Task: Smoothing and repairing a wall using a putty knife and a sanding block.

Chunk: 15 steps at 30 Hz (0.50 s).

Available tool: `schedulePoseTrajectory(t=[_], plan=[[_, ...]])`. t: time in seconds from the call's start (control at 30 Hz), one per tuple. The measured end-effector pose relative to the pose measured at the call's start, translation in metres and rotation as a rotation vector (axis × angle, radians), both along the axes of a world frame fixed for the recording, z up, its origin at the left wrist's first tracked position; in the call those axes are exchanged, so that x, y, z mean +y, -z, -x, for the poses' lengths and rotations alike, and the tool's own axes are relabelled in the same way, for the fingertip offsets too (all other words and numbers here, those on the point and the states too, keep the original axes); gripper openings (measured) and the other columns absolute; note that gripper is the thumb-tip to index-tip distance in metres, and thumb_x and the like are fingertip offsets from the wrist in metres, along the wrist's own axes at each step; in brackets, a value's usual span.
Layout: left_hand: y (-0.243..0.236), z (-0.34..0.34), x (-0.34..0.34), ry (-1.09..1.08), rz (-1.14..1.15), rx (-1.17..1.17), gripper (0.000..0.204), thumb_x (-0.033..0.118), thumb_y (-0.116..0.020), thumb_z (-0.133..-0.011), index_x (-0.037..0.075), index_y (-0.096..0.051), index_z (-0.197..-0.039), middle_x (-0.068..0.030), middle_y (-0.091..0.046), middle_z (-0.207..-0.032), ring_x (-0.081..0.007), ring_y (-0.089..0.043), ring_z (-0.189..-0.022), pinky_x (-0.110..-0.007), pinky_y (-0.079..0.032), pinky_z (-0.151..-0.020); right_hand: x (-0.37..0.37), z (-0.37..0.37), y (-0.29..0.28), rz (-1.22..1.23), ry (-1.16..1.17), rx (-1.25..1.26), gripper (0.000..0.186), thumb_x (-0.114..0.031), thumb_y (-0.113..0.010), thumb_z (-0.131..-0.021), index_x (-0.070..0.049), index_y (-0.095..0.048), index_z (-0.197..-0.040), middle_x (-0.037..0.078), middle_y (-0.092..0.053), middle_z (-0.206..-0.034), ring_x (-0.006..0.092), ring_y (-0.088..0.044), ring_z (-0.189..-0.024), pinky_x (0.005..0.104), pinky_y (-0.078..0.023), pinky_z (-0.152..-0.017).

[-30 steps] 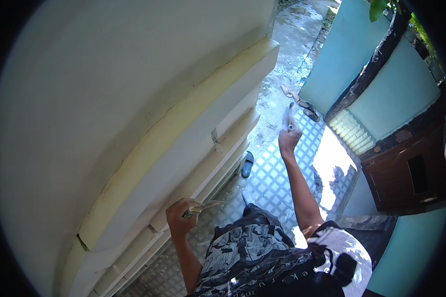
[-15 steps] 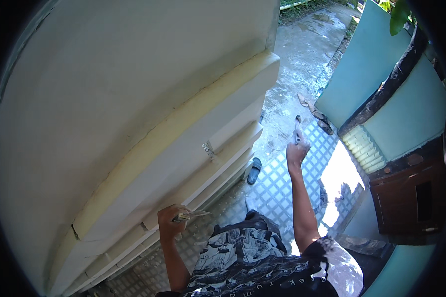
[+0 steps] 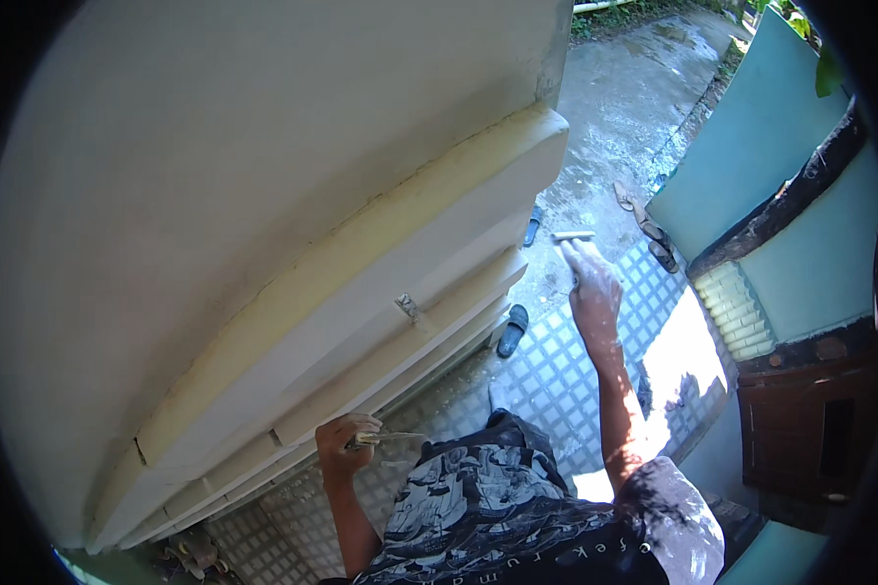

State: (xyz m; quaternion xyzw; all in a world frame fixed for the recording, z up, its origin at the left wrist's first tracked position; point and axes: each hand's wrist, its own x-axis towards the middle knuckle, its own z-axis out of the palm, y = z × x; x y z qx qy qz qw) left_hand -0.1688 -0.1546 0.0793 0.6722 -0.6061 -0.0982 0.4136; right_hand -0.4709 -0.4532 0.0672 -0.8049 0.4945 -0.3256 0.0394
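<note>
My left hand (image 3: 338, 447) is closed round a putty knife (image 3: 398, 436), its thin blade pointing right above my lap. Farther out, my right arm is stretched forward. At its end, my right hand (image 3: 595, 300) grips a second flat scraper (image 3: 574, 235), seen nearly edge-on; its handle is mostly hidden by the fingers. Pale dust or paste coats the right fingers. To the left runs a stepped cream moulding (image 3: 361, 255) along a pale wall (image 3: 195, 166). A rough grey patch (image 3: 407, 308) shows on the moulding. Neither tool touches it.
Dark slippers (image 3: 513, 331) lie on the patterned tile floor (image 3: 546, 375) by the wall. More footwear (image 3: 654, 234) sits near a light green panel (image 3: 741, 146) on the right. A brown wooden cabinet (image 3: 800, 419) stands at the lower right. Wet-looking concrete (image 3: 624, 107) stretches beyond.
My right hand has turned, so its scraper now lies crosswise instead of pointing ahead. My left hand has shifted slightly down, its blade more level. The view has swung a little.
</note>
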Motion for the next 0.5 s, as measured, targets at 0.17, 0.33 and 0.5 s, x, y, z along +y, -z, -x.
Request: schedulePoseTrajectory(t=[0.17,0.33,0.5], plan=[[0.003,0.013,-0.004,0.097,-0.066,0.033,0.017,-0.002,-0.061,-0.058,0.007,-0.066,-0.072,-0.0074,-0.071,-0.078,-0.0237,-0.070,-0.070,-0.030,-0.054,-0.064,0.030,-0.052,-0.006,0.016,-0.405,0.023,0.043,-0.002,-0.056,-0.083,-0.016,-0.061,-0.124,0.006,-0.060,-0.128,0.0300,-0.056,-0.119,0.0415,-0.047,-0.094],[-0.011,0.016,-0.007,0.072,-0.068,0.079,0.021,0.001,-0.060,-0.056,0.008,-0.067,-0.074,-0.0080,-0.071,-0.079,-0.0238,-0.070,-0.070,-0.029,-0.054,-0.064,-0.025,-0.019,0.025,-0.284,0.250,-0.163,0.057,0.009,-0.047,-0.073,-0.008,-0.057,-0.127,0.020,-0.063,-0.085,0.0389,-0.058,-0.076,0.0487,-0.045,-0.071],[0.002,0.008,-0.004,0.092,-0.047,-0.005,0.020,0.001,-0.060,-0.056,0.008,-0.067,-0.074,-0.0077,-0.071,-0.079,-0.0228,-0.070,-0.070,-0.029,-0.054,-0.064,-0.020,-0.061,-0.059,0.063,-0.116,-0.627,0.036,-0.004,-0.054,-0.093,-0.003,-0.055,-0.129,0.021,-0.065,-0.114,0.0317,-0.067,-0.097,0.0349,-0.051,-0.084]])
